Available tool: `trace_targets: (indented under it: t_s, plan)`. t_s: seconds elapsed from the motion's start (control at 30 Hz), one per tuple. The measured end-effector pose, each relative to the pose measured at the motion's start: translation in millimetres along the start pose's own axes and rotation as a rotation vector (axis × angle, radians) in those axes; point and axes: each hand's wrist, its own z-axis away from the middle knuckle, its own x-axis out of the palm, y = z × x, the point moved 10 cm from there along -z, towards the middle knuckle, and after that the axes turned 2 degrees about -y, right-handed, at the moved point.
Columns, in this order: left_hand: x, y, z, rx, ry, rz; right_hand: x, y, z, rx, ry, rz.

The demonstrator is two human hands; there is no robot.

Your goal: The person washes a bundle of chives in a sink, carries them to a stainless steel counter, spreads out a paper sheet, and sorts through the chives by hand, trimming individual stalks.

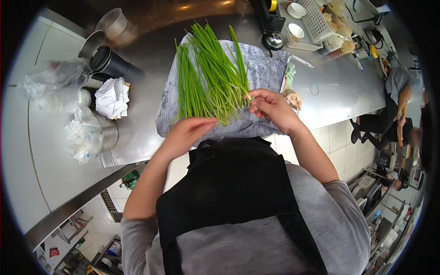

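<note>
Long green stalks (206,68) lie in a loose bunch on crumpled newspaper (266,59), which is spread over a steel counter. At the lower left end of the bunch is my left hand (190,133), its fingers stretched out and held together beside the pale stalk ends, with no stalk visibly gripped. My right hand (270,107) pinches the lower end of a few stalks at the bunch's right side, between thumb and forefinger. These stalks slant up and away from the rest of the bunch.
Paper slips (112,97), a dark cup (107,62), plastic bags (80,130) and a clear container (111,24) stand at the left. A bell (273,41) and white baskets (316,25) are at the back right. Another person (398,87) is at the far right.
</note>
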Motion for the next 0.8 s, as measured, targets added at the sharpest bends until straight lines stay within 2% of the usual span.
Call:
trace_targets:
  t_s: [0.1,0.23,0.3,0.37,0.43,0.73,0.8]
  plan:
    - [57.9,10.6,-61.3,-0.038,-0.070,0.464,19.7,-1.6,5.2,-0.132,-0.029,-0.009]
    - [75.2,36.4,-92.7,0.081,-0.150,0.460,8.7,2.6,22.2,-0.181,0.054,0.058]
    - [75.8,43.2,-95.1,0.032,-0.143,0.717,-5.0,6.4,32.1,-0.168,0.099,0.079]
    - [68.1,45.8,-98.3,0.012,-0.109,0.713,-12.9,16.8,43.7,-0.064,0.076,0.217]
    - [49.9,48.9,-103.8,0.033,-0.025,0.674,-23.9,23.7,56.7,-0.049,0.095,0.203]
    - [-1.5,72.4,-106.6,0.093,0.096,0.571,-58.9,46.5,93.0,0.009,0.161,0.112]
    - [-26.8,77.5,-101.9,0.145,0.203,0.621,-62.9,45.4,95.1,0.011,0.164,0.117]
